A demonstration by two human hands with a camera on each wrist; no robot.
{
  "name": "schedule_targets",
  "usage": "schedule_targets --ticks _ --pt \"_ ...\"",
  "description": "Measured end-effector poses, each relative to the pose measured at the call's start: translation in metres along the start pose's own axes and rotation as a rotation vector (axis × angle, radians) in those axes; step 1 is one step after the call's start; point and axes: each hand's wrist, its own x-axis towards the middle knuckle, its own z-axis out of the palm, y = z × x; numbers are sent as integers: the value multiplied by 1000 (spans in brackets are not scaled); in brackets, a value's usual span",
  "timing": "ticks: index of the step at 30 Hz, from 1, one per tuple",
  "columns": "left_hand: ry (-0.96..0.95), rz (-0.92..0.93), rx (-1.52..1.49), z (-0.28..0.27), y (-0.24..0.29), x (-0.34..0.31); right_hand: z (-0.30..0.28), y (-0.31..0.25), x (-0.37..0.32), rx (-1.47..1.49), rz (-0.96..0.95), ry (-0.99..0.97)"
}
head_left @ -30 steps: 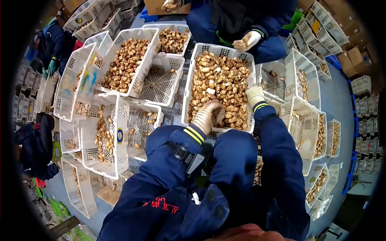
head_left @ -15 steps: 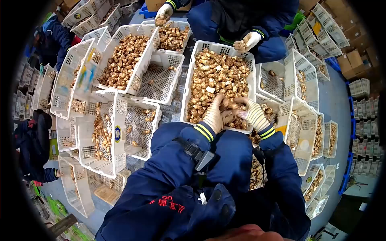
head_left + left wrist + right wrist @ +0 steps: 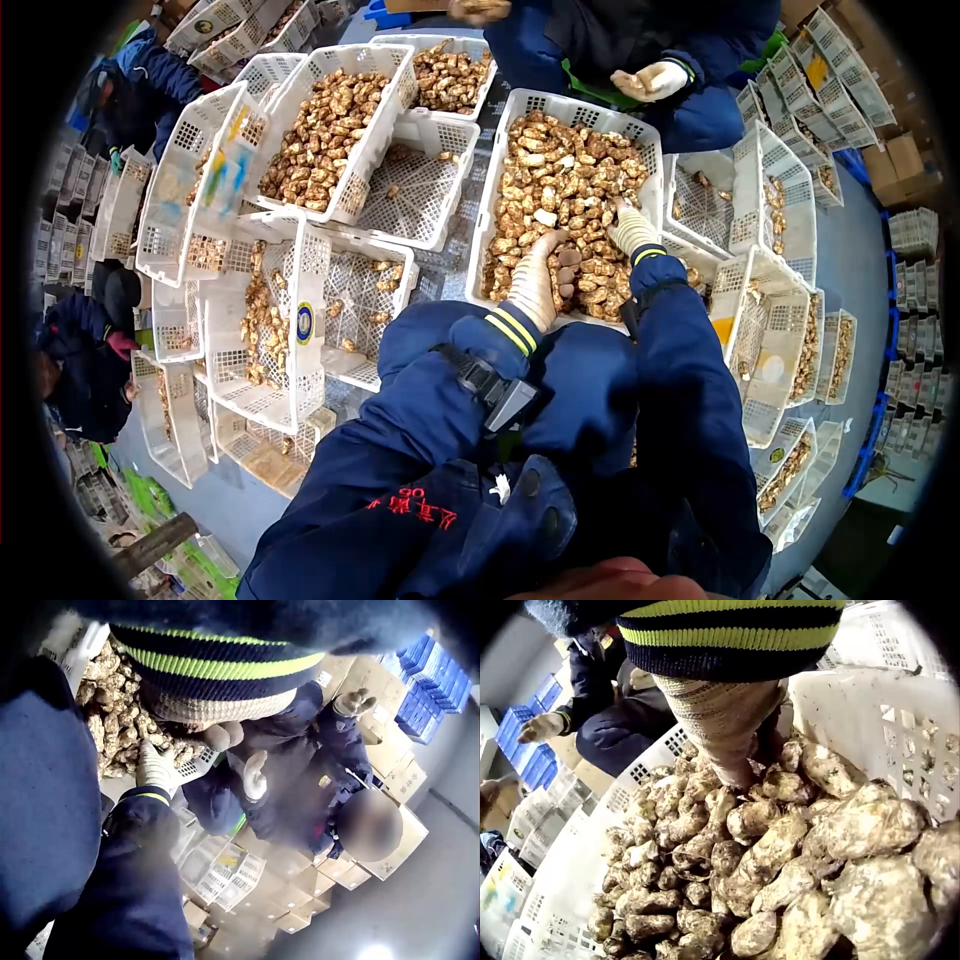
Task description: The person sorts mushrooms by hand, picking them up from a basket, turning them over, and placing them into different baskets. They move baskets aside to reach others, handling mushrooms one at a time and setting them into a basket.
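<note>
A white crate (image 3: 487,225) in front of me is heaped with knobbly brown-and-cream tuber-like pieces (image 3: 570,170). My gloved left hand (image 3: 532,285) is at its near left, fingers loosely bent over the pieces, soil-brown fingertips showing. No piece shows between those fingers and the thumb. On the crate's right side my gloved right hand (image 3: 632,232) reaches down into the heap. In the right wrist view the right hand (image 3: 724,724) has its fingers sunk among the pieces, mostly hidden; whether they grip one I cannot tell.
Across the crate sits another person, one gloved hand (image 3: 655,80) near its far edge. A fuller crate (image 3: 395,95) and a nearly bare crate (image 3: 425,205) stand to the left. More white crates (image 3: 775,350) are stacked on the right. Further workers are at the far left.
Both hands came together over the near part of the heap, then parted. The right hand is back at the crate's right side. The other person's far hand reached to a crate and withdrew.
</note>
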Motion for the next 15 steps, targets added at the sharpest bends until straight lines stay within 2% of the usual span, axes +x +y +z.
schedule_targets --ticks 1,2,4,5,8,9,10,12,13,15 --pt "0 -9 -16 0 2 -1 -3 -6 2 16 73 -67" --pt "-3 -19 -33 1 5 -2 -3 -4 -10 -138 -22 66" --pt "-3 -26 -58 4 7 -3 -10 -7 -6 -43 56 -66" --pt "-1 -27 -71 4 8 -4 -6 -5 -18 -87 27 45" --pt "-207 18 -339 -10 -4 17 -12 -6 -23 -96 19 -2" --pt "-185 40 -395 -4 -1 13 -13 -7 -22 -9 75 -53" --pt "-162 61 -451 4 2 6 -30 -21 -38 90 103 8" --pt "-146 102 -493 7 5 3 -41 -22 -73 420 -148 172" --pt "-153 122 -476 4 4 5 -50 -29 -87 539 -219 195" --pt "-144 134 -468 2 1 9 -69 -39 -120 616 -322 80"
